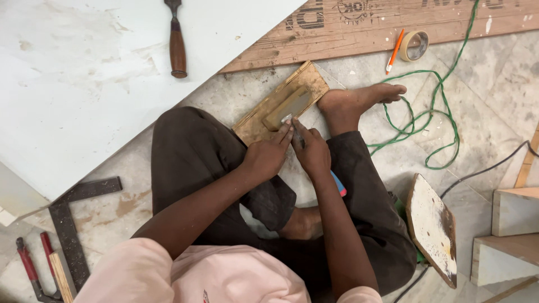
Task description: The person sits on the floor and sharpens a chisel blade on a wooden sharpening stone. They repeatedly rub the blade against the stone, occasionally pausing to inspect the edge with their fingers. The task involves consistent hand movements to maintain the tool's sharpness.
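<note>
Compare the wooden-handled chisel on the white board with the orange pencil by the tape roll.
The chisel has a thick, dark brown wooden handle; the pencil is thin and bright orange. The chisel lies almost straight up the picture on the white board; the pencil lies slanted on the brown plank, beside the tape roll. The chisel's top runs out of view; the pencil shows whole. Neither is in a hand.

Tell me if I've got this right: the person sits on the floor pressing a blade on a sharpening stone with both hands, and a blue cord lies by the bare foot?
Not quite: the cord is green, as the head view shows. Both hands, left and right, do press a blade on the sharpening stone beside the bare foot.
</note>
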